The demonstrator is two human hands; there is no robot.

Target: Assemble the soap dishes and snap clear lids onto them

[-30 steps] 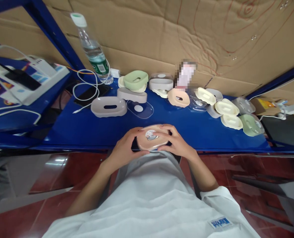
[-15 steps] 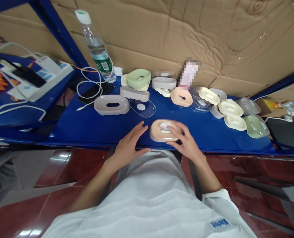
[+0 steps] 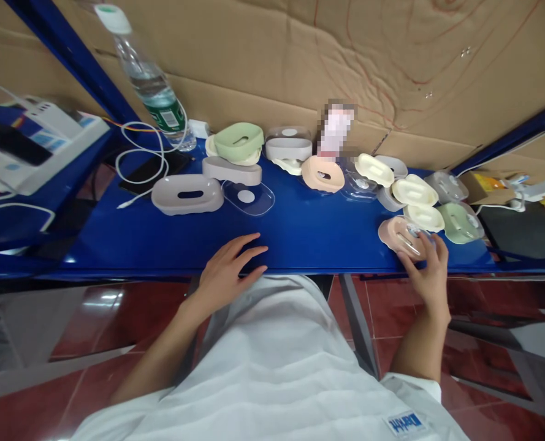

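My right hand (image 3: 427, 269) holds a pinkish-beige oval dish with a clear lid (image 3: 403, 237) at the right part of the blue table, its fingers round the dish's right end. Spread and holding nothing, my left hand (image 3: 228, 269) is over the table's front edge. Behind it lie a large grey dish (image 3: 165, 195) and a loose clear lid (image 3: 254, 205). Cream pieces (image 3: 414, 190) and a green lidded dish (image 3: 460, 222) sit just beyond the held one. An orange dish (image 3: 316, 179) rests at the middle back.
A water bottle (image 3: 155, 92) stands at the back left beside a white cable (image 3: 122, 160) and a dark phone-like object. Green (image 3: 238, 139) and grey dishes (image 3: 289, 149) line the back. A power strip (image 3: 65, 150) is at far left, a small carton (image 3: 486, 188) at right.
My right hand has carried the lidded beige dish from the middle front to the right. My left hand has moved slightly left and down, still spread. The view has shifted a little.
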